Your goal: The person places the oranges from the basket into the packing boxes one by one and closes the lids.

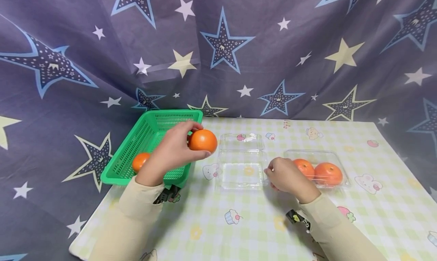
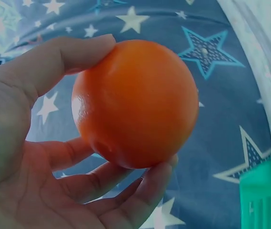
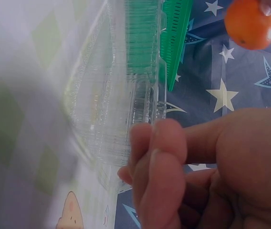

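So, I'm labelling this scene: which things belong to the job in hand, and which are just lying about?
Likely part of the job:
orange fruit in the left hand
open clear container by the right hand
green basket, with another fruit
second container, holding two fruits

Apparently just surroundings:
checked tablecloth
star-patterned curtain

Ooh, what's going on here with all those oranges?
Someone's left hand is holding an orange up, between a green basket and an open clear box in the head view. Their right hand seems to pinch that box's edge. Another orange shows in the basket, and two more oranges are in a second clear box on the right.
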A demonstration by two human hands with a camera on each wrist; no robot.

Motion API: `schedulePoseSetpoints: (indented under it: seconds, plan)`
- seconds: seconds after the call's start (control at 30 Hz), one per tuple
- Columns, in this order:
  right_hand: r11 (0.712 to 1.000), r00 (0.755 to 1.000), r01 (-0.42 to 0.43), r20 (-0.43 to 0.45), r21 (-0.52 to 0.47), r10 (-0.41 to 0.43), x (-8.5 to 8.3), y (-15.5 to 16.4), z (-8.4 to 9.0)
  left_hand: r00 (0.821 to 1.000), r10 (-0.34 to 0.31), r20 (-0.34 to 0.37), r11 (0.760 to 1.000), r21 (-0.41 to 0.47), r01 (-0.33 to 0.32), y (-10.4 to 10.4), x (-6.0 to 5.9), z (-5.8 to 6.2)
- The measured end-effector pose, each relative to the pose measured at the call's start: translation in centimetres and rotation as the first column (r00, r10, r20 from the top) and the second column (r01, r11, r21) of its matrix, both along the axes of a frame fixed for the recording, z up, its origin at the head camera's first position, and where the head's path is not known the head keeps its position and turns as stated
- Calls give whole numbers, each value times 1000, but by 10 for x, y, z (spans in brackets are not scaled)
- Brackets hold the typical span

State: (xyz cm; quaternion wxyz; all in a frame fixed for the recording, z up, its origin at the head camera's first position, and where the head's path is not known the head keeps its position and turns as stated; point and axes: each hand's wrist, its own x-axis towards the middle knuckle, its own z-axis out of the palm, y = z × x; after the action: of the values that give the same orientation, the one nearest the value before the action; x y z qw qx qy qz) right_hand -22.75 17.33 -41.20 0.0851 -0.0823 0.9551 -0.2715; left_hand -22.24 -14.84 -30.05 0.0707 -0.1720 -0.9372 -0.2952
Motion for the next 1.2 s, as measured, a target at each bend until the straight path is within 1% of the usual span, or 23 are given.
schedulePoseSetpoints:
  seconds: [0.17, 0.27, 0.37, 0.47, 0.6, 0.67, 0.83, 1.0, 1.2]
  plan:
    - [1000, 1000, -4, 10, 3, 4, 1, -1, -2, 1000, -1, -20, 997, 73, 3, 13, 2, -6]
    - [1000, 1000, -4, 20, 4, 3, 1, -2, -2, 999, -9, -53, 994, 106, 15, 19, 0, -10]
    - [1000, 1000, -7, 8, 3, 7, 0, -3, -2, 996, -21, -87, 989, 144, 34, 26, -2, -11]
    - [1000, 1000, -12, -9, 6, 12, -2, -4, -2, 993, -39, -112, 978, 202, 61, 33, -2, -10]
    - [1000, 1000, -16, -27, 10, 17, -3, -4, -3, 991, -59, -119, 959, 270, 90, 41, 0, -8]
    - [1000, 999, -17, -27, 7, 17, -3, -5, -2, 990, -66, -122, 955, 278, 98, 44, 1, -8]
    - [1000, 1000, -9, -24, 5, 9, -3, -3, -1, 989, -58, -137, 961, 262, 92, 49, 0, -9]
    - [999, 999, -22, -44, 26, 23, -2, -1, -1, 989, -57, -134, 952, 292, 95, 51, 0, -10]
    - [999, 999, -12, -53, 35, 14, -1, -1, -2, 990, -71, -124, 941, 320, 108, 51, 2, -11]
